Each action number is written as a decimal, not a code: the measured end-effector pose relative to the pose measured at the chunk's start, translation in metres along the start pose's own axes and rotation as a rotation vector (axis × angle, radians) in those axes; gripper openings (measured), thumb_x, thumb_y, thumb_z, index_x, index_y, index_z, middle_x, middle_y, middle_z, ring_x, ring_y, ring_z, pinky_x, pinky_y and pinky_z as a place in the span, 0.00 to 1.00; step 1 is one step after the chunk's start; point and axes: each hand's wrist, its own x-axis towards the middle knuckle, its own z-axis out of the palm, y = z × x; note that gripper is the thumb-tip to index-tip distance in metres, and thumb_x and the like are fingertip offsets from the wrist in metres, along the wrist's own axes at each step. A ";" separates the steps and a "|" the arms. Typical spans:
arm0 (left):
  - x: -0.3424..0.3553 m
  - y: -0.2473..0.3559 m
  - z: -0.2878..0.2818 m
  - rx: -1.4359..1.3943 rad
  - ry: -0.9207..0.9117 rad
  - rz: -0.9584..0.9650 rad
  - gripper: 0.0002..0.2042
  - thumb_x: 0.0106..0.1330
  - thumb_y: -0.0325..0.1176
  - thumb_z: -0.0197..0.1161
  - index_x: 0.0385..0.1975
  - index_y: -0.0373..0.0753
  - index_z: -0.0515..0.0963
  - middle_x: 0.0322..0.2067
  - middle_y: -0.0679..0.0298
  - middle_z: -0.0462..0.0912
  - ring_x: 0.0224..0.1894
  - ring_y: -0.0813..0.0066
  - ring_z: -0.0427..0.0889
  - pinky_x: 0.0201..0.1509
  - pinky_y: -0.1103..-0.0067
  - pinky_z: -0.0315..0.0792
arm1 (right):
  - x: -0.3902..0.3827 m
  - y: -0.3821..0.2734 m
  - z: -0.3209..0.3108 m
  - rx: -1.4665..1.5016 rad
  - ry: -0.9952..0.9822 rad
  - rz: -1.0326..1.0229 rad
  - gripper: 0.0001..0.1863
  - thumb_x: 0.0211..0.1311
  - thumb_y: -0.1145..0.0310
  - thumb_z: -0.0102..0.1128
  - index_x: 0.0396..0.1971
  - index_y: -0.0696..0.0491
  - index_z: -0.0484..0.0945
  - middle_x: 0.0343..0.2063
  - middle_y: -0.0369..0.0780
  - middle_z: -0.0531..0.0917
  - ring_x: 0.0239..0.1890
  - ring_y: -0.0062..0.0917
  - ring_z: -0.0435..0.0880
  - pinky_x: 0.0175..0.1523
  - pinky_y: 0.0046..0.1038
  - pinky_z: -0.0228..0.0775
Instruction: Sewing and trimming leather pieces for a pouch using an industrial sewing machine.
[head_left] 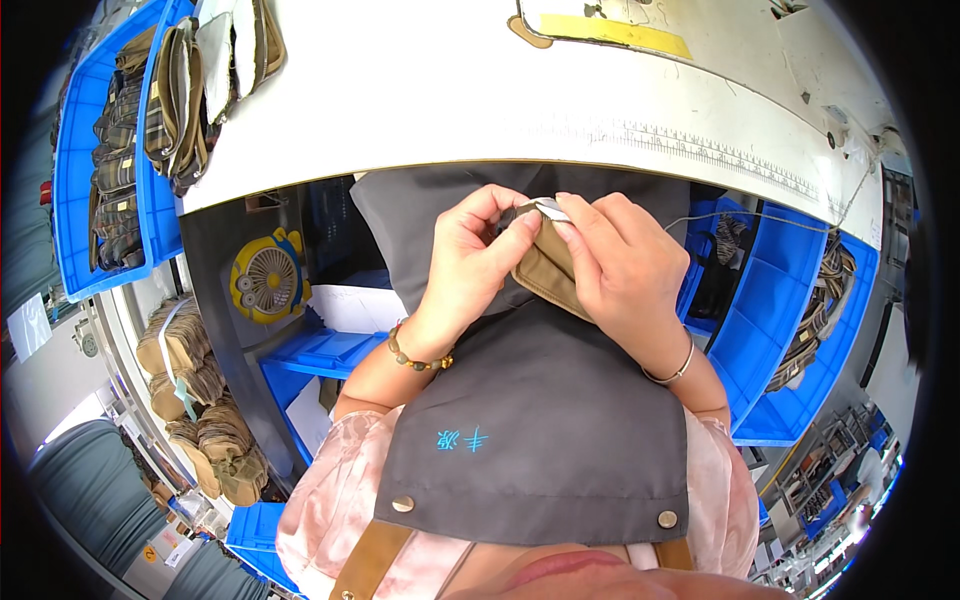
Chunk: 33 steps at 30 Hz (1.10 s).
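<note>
- The dark grey apron (540, 410) is lying nearest the camera, covering the person's chest.
- At far left, a blue bin (72, 200) is holding plaid fabric pieces (115, 190).
- Below it, tan bundles (178, 345) are standing in stacks, one being bound by a pale strip.
- Next, a yellow-and-blue fan (268, 280) is sitting beneath the worktop (420, 110).
- The left hand (478, 240) is curling inward, its thumb and forefinger pinching an edge of the brown fabric piece (550, 265).
- That piece is hanging between both hands, above the apron and just short of the worktop's front edge.
- The right hand (630, 260) is closing thumb and fingers around its other side, near a white edge.
- At far right, another blue bin (768, 305) is holding more fabric pieces (815, 320).
</note>
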 end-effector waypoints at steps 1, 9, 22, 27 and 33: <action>0.000 -0.001 0.000 0.003 -0.012 0.031 0.03 0.71 0.26 0.62 0.38 0.34 0.80 0.30 0.73 0.80 0.31 0.92 0.71 0.36 0.88 0.67 | -0.001 0.000 0.001 -0.005 0.014 -0.010 0.15 0.50 0.72 0.69 0.40 0.49 0.83 0.24 0.31 0.72 0.22 0.20 0.75 0.25 0.24 0.64; 0.000 -0.003 0.004 0.001 0.017 0.114 0.04 0.69 0.27 0.64 0.36 0.33 0.81 0.26 0.76 0.79 0.26 0.95 0.68 0.27 0.90 0.62 | -0.003 0.002 0.010 0.007 0.073 -0.039 0.15 0.49 0.72 0.68 0.40 0.49 0.84 0.24 0.31 0.73 0.21 0.19 0.74 0.24 0.23 0.64; -0.001 -0.002 0.002 -0.014 0.037 0.075 0.05 0.70 0.28 0.63 0.39 0.34 0.81 0.23 0.76 0.78 0.21 0.94 0.66 0.22 0.90 0.58 | 0.000 0.003 -0.002 0.202 0.048 0.161 0.12 0.55 0.72 0.68 0.40 0.51 0.85 0.25 0.35 0.79 0.24 0.25 0.80 0.27 0.26 0.70; -0.002 -0.001 -0.001 -0.018 0.032 0.048 0.06 0.71 0.30 0.62 0.40 0.34 0.80 0.20 0.75 0.76 0.16 0.94 0.63 0.17 0.89 0.55 | -0.001 0.003 -0.010 0.199 0.010 0.180 0.11 0.56 0.72 0.68 0.40 0.51 0.85 0.26 0.35 0.79 0.24 0.26 0.80 0.27 0.26 0.70; -0.005 0.000 -0.003 -0.049 0.008 0.021 0.05 0.72 0.27 0.61 0.42 0.34 0.80 0.36 0.69 0.83 0.37 0.88 0.77 0.44 0.87 0.72 | -0.004 -0.001 -0.009 0.192 -0.043 0.187 0.10 0.57 0.71 0.68 0.40 0.50 0.85 0.25 0.34 0.79 0.23 0.26 0.79 0.27 0.26 0.69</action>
